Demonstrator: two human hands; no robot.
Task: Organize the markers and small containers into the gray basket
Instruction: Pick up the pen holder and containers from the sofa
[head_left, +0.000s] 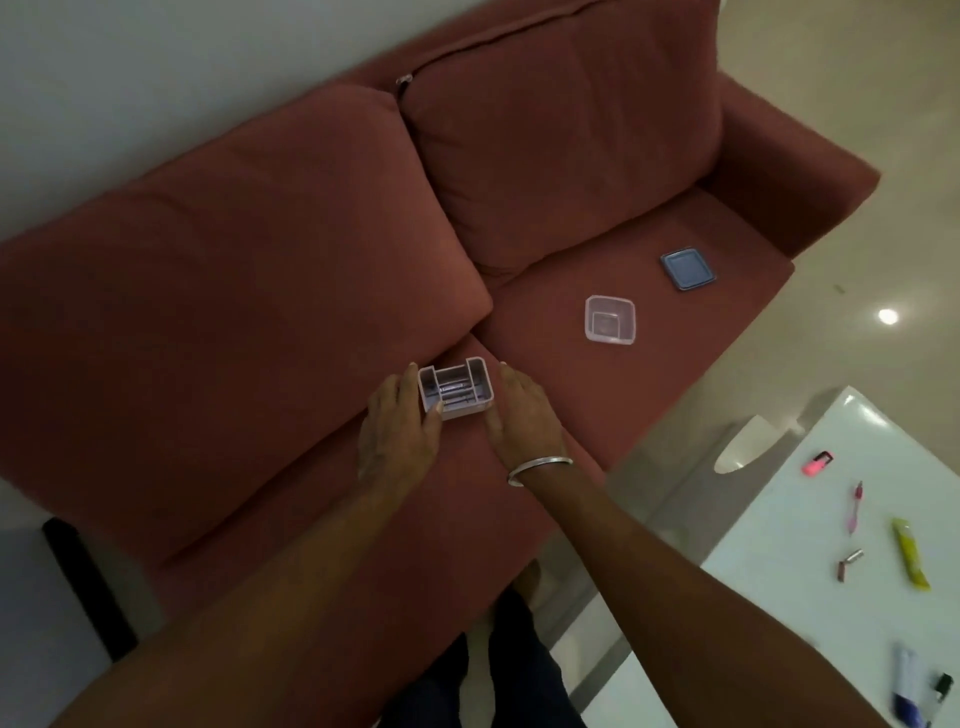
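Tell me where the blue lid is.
Head view: the blue lid lies on the sofa's right seat cushion, beyond the clear container, near the armrest.

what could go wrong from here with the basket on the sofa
The gray basket sits on the soft sofa seat by the cushion seam, so it may tip and spill its contents. Only the left hand seems to hold it; the right hand lies open beside it, so a lift might tilt it.
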